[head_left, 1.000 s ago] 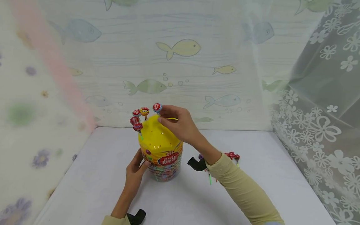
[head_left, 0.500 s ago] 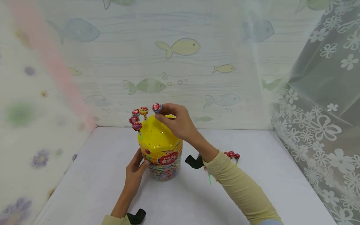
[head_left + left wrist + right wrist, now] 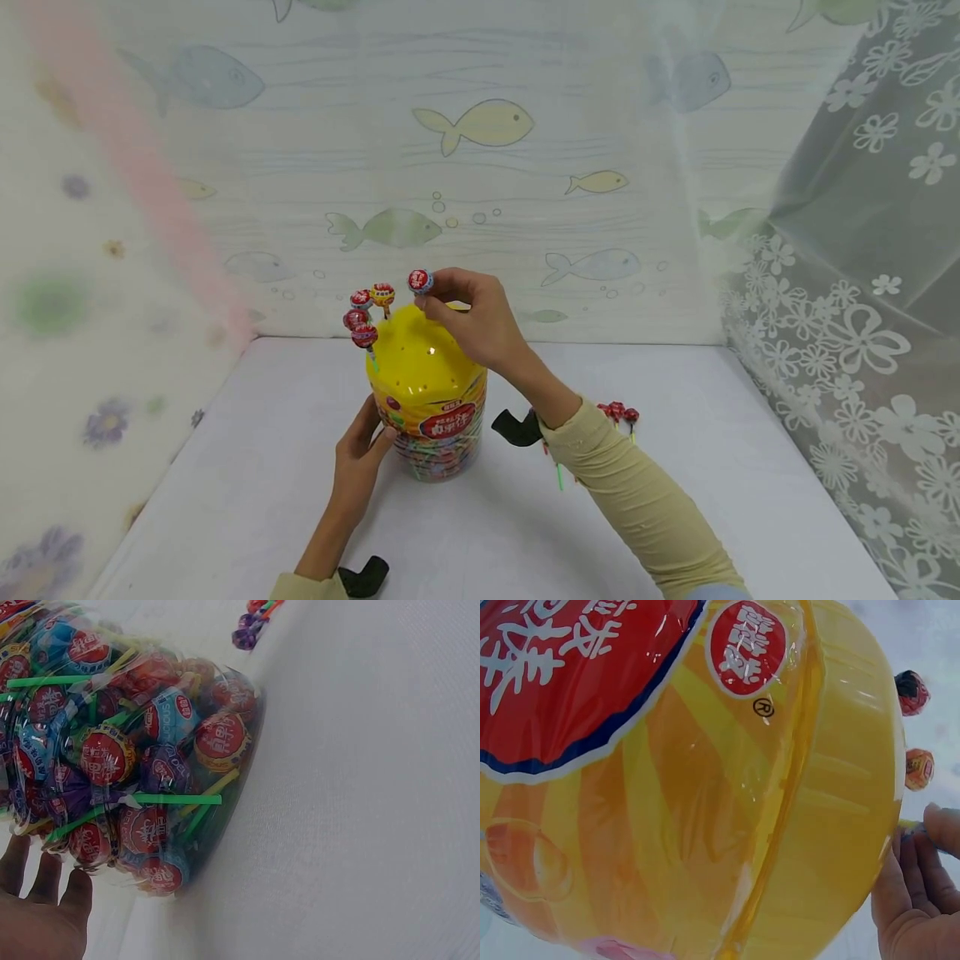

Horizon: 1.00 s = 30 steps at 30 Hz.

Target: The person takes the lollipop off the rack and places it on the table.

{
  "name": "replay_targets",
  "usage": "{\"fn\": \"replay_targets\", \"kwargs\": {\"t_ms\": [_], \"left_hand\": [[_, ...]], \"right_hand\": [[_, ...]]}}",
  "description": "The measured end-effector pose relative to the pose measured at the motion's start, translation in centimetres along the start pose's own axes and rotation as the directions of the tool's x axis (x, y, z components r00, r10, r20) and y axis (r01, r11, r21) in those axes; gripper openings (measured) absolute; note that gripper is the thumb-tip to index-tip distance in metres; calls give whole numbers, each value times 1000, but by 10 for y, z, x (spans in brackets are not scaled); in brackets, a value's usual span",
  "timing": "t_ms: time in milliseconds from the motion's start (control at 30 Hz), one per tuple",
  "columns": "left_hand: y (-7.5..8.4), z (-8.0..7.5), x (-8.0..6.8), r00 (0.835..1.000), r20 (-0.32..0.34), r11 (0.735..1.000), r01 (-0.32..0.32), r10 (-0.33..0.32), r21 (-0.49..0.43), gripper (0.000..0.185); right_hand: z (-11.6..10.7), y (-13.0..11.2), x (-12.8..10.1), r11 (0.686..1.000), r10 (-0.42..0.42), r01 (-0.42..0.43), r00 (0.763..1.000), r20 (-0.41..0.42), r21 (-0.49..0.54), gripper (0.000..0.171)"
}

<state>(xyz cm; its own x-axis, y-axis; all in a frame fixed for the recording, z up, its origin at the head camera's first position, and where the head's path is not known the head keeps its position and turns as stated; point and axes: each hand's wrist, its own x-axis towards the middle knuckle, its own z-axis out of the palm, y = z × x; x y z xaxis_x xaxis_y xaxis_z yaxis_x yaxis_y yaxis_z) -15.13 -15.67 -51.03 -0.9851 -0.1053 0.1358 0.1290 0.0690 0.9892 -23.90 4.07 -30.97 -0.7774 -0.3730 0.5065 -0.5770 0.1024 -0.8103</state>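
Note:
A clear jar (image 3: 444, 450) full of wrapped lollipops stands upright under a yellow lid (image 3: 423, 362) dotted with small holes. My right hand (image 3: 483, 321) pinches a lollipop (image 3: 420, 282) with a red and blue wrapper over the lid's far part. In the right wrist view the fingers holding its stick (image 3: 907, 825) are right at the lid's top. Several lollipops (image 3: 364, 336) stick up along the lid's left rim. My left hand (image 3: 358, 467) rests on the jar's left side, thumb toward the front; three fairly straight fingers touch it in the left wrist view.
Loose lollipops (image 3: 617, 412) lie on the white table (image 3: 247, 467) to the right, partly hidden by the right sleeve (image 3: 630, 492). A fish-printed curtain (image 3: 480, 200) hangs behind. Black wrist mounts (image 3: 517, 429) stick out from the cuffs.
My right hand has risen slightly with the lollipop, and its thumb has shifted up closer under the candy. The left hand and the jar have stayed in place.

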Motion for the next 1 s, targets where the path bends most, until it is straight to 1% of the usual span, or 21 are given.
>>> {"fn": "replay_targets", "kwargs": {"t_ms": [133, 267, 700, 1000], "left_hand": [[0, 0, 0, 1000, 0, 1000, -6, 6, 1, 64], [-1, 0, 0, 1000, 3, 1000, -8, 8, 2, 64], [0, 0, 0, 1000, 3, 1000, -5, 5, -6, 64], [0, 0, -1, 1000, 1, 1000, -7, 7, 1, 64]], "right_hand": [[-1, -1, 1, 999, -27, 27, 999, -18, 38, 15], [-2, -3, -1, 998, -34, 36, 999, -37, 56, 14], [-13, 1, -13, 999, -19, 22, 997, -72, 46, 14], [-23, 6, -31, 999, 16, -12, 995, -95, 50, 16]]}}
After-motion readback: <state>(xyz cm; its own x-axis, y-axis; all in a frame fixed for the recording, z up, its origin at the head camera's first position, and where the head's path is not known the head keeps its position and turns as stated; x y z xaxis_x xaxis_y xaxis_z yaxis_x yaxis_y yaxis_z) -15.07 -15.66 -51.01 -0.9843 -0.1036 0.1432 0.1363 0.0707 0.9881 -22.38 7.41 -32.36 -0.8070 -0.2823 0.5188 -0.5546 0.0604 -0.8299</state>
